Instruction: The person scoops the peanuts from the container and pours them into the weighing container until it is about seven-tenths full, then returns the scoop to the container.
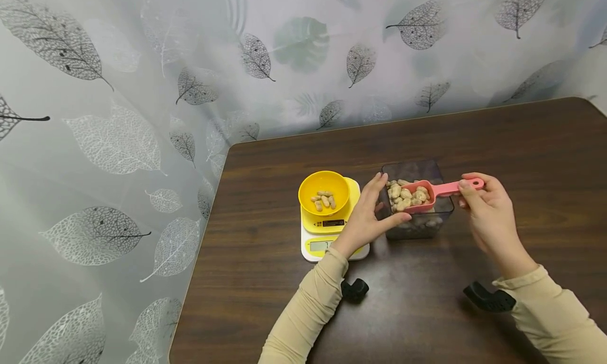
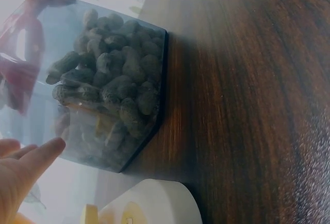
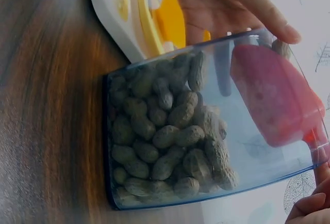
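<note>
Head view: peanuts are apparently being scooped, the scoop in the box being pinched by the right hand, the box being touched by extended fingers of the left hand, a level lift seemingly being required.
</note>
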Tool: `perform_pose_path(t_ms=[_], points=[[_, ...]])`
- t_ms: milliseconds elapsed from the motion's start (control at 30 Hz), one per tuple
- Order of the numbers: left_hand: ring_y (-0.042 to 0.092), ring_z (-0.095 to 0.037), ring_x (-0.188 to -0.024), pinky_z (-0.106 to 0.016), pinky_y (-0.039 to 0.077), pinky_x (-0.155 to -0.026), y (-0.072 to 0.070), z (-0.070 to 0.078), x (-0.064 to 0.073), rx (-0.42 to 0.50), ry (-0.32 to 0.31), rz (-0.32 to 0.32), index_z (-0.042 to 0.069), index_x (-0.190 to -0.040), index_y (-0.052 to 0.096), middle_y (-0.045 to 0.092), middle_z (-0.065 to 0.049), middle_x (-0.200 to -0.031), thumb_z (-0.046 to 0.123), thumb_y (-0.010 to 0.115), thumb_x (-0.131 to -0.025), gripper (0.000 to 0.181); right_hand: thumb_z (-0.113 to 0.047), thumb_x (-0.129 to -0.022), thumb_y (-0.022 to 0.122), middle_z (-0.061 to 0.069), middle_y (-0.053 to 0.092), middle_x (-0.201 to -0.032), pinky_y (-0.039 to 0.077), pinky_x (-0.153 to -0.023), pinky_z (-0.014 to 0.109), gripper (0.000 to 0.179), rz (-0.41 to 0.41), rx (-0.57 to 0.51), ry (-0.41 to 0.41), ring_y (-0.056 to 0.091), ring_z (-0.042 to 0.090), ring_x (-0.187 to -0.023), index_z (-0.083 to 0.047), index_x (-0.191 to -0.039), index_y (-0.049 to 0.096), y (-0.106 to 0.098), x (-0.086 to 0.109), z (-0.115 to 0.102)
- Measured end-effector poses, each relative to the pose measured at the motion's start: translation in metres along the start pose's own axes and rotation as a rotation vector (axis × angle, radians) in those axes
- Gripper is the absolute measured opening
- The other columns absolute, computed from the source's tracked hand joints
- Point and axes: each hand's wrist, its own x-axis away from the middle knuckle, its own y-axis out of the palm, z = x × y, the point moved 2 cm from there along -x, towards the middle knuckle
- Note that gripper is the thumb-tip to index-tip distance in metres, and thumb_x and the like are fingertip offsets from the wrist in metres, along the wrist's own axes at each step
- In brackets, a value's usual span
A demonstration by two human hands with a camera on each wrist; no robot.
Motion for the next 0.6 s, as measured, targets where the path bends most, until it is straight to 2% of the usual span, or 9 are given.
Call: perform_pose_path(t_ms=[200, 600], points=[[0.023, -0.005, -0.132, -0.024, 0.042, -0.094, -0.001, 0.001, -0.001, -0.005, -0.005, 0.010, 0.029, -0.141, 0.011, 0.006, 0.015, -0.146, 0.042, 0.064, -0.075, 0.086, 0.001, -0.082, 0.052, 0.005, 0.049, -0.078, 0.042, -0.055, 0.016, 0.020, 0.037, -0.140, -0.023, 0.047, 0.009, -0.058, 0.002, -0.101, 0.044, -0.003, 0.001, 0.001], [0.022, -0.005, -0.133, -0.025, 0.041, -0.095, 0.000, 0.002, 0.001, -0.006, 0.004, 0.003, 0.030, -0.141, 0.011, 0.006, 0.014, -0.146, 0.042, 0.063, -0.076, 0.084, 0.007, -0.083, 0.049, 0.007, 0.048, -0.079, 0.043, -0.052, 0.020, 0.016, 0.089, -0.342, 0.035, 0.048, 0.014, -0.058, 0.004, -0.099, 0.045, -0.013, 0.005, -0.002]])
